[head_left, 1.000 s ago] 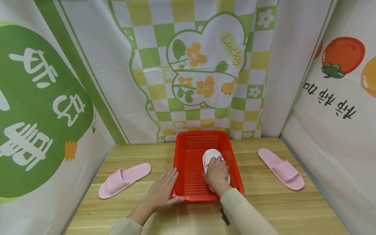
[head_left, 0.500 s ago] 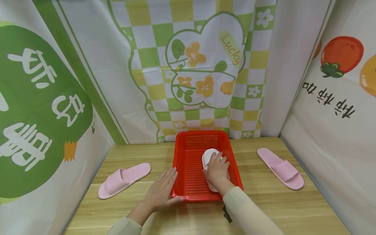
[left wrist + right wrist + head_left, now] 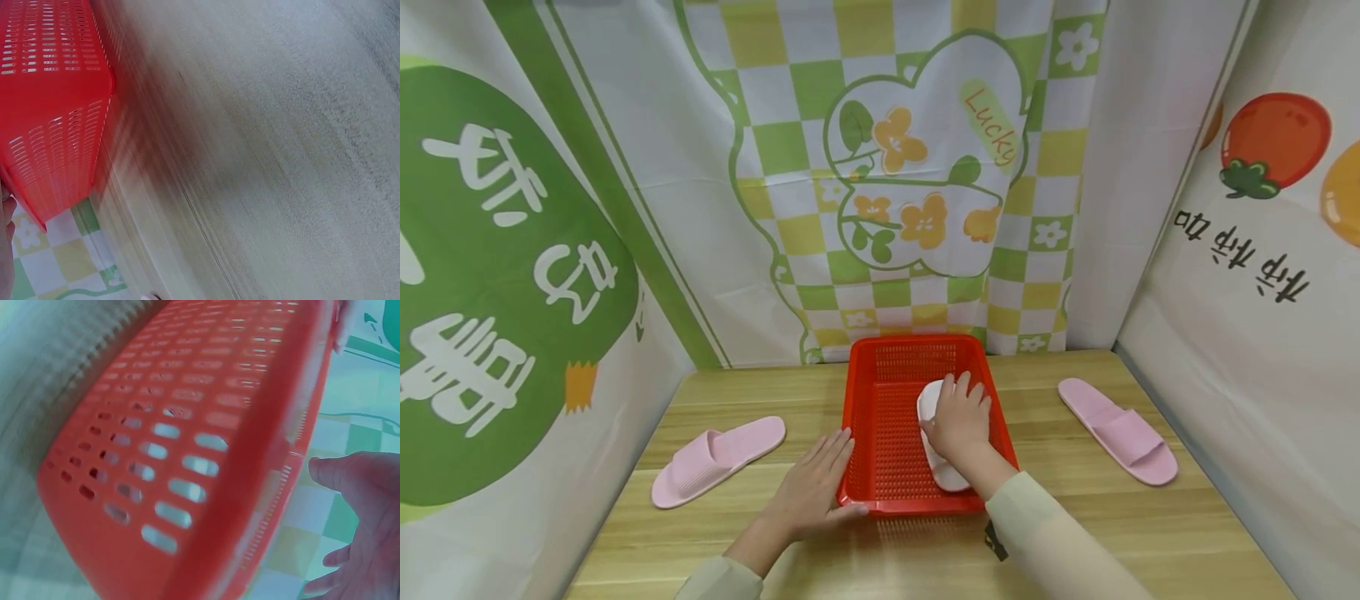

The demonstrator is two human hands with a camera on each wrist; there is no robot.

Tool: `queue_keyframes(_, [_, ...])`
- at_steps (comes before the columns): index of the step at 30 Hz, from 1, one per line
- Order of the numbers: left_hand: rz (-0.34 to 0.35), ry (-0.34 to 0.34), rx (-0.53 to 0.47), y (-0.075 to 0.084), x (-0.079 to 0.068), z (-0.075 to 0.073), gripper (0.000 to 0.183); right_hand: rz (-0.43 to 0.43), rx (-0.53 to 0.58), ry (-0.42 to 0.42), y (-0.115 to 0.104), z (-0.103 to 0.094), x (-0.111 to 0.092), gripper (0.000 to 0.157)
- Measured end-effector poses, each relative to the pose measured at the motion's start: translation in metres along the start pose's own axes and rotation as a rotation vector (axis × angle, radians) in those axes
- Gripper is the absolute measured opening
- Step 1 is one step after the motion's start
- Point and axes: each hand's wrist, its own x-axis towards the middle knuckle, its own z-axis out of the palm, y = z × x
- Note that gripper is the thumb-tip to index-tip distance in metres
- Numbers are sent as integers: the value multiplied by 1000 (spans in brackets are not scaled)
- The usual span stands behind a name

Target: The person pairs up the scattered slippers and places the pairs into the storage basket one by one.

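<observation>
A white slipper [image 3: 950,477] lies lengthwise in the right part of a red plastic basket [image 3: 891,506]. My right hand [image 3: 961,417] is above this slipper and covers much of it. In the right wrist view, the fingers and thumb of the right hand [image 3: 365,515] are spread, with nothing seen between them. My left hand [image 3: 814,487] rests against the basket's left side near the front corner. Its fingers lie straight along the rim, and the thumb reaches across the front edge. Only a sliver of the left hand [image 3: 6,244] shows in the left wrist view.
One pink slipper [image 3: 718,460] lies on the wooden table [image 3: 917,562] left of the basket. Another pink slipper [image 3: 1118,432] is to the right. Printed curtains [image 3: 925,192] stand behind the table and along both sides. A dark strap piece [image 3: 995,540] hangs below the right sleeve.
My right hand has lifted off the white slipper and shifted slightly right, so more of the slipper shows. The left hand and the basket have stayed in place.
</observation>
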Motion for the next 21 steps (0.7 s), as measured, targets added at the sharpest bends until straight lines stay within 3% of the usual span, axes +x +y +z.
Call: queue_keyframes(21, [-5, -27, 11, 2, -2, -3, 96, -261, 5, 160, 48, -15, -24, 87])
